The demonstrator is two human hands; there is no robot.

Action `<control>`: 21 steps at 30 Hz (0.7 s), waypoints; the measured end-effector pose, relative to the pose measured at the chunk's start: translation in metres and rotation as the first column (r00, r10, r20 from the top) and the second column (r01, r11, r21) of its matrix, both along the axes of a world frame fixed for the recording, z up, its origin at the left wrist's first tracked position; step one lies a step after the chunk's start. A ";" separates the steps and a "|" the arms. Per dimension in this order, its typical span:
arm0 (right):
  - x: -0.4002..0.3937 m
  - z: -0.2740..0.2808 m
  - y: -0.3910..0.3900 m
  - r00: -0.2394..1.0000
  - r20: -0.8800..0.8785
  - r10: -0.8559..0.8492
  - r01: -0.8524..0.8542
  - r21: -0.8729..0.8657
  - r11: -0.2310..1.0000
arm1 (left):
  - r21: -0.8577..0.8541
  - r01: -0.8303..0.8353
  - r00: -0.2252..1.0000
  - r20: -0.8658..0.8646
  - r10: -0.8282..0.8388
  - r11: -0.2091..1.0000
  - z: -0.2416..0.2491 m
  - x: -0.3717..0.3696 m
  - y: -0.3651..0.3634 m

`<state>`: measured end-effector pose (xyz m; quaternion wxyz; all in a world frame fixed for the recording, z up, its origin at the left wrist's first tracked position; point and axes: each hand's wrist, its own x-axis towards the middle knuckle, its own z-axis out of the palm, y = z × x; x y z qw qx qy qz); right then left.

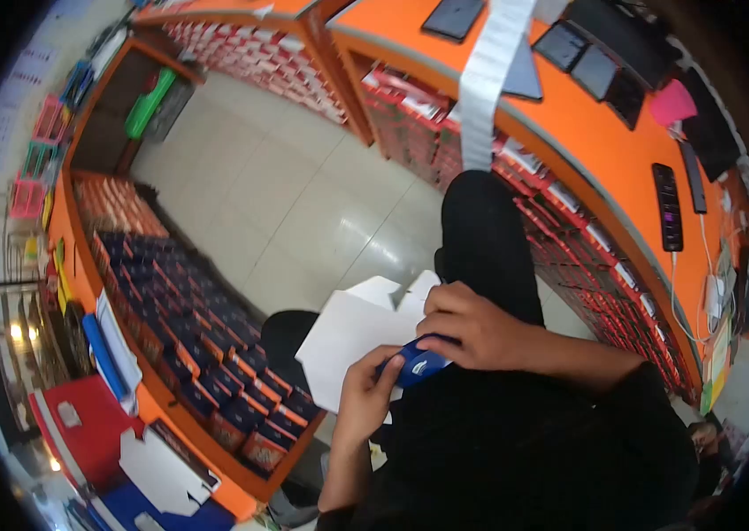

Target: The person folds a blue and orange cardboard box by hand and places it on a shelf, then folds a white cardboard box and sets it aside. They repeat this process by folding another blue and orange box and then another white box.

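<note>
A partly folded cardboard box blank [343, 341] lies over my lap, its white side up with cut flaps at the far edge. One panel with a small white mark is turned to its blue side near my body. My left hand [367, 389] grips that blue panel at its left end, thumb on top. My right hand [472, 326] has its fingers curled over the panel's right end and the white card behind it. The fingertips of my right hand are partly hidden by its own knuckles.
Shelves of small dark blue and orange boxes [171, 301] stand at left. A similar white box blank [162, 473] lies at lower left by a red case [91, 425]. On the orange counter [609, 168] are a charging phone [667, 208], several other phones and a pink cup [672, 103].
</note>
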<state>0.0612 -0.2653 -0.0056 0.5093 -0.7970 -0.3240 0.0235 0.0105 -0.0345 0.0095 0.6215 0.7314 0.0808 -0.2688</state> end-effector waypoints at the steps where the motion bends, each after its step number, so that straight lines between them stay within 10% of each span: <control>1: 0.001 0.001 0.000 1.000 -0.020 0.024 -0.023 0.014 1.000 | -0.013 0.050 0.997 -0.052 -0.050 0.999 0.004 0.001 0.001; 9: 0.013 0.005 -0.003 0.954 -0.242 0.176 -0.189 -0.033 0.981 | 0.215 -0.018 0.987 0.159 -0.017 0.976 0.022 0.001 -0.003; 11: 0.011 0.007 0.002 0.932 -0.362 -0.015 0.047 0.079 0.996 | 0.344 -0.079 0.964 0.266 -0.016 0.935 0.028 0.001 -0.001; 13: 0.016 0.004 -0.001 0.975 -0.218 -0.029 0.061 0.140 0.988 | 0.349 -0.523 0.389 0.910 -0.146 0.778 0.025 -0.004 0.004; 15: 0.018 0.013 -0.005 0.972 -0.203 -0.120 0.159 0.186 0.970 | 0.053 -0.611 0.092 0.996 0.004 0.790 -0.007 -0.016 0.019; 18: 0.013 0.019 0.003 0.978 -0.083 -0.189 0.204 0.242 0.949 | -0.297 -0.516 0.597 0.548 0.586 0.804 -0.014 0.004 -0.006; 19: 0.011 0.021 0.005 0.977 -0.044 -0.208 0.212 0.254 0.944 | -0.529 -0.541 0.733 0.084 0.675 0.654 -0.004 0.007 -0.013; 21: 0.009 0.018 0.012 0.972 -0.001 -0.235 0.227 0.261 0.938 | -0.502 -0.488 0.756 0.167 0.633 0.714 -0.035 0.004 -0.020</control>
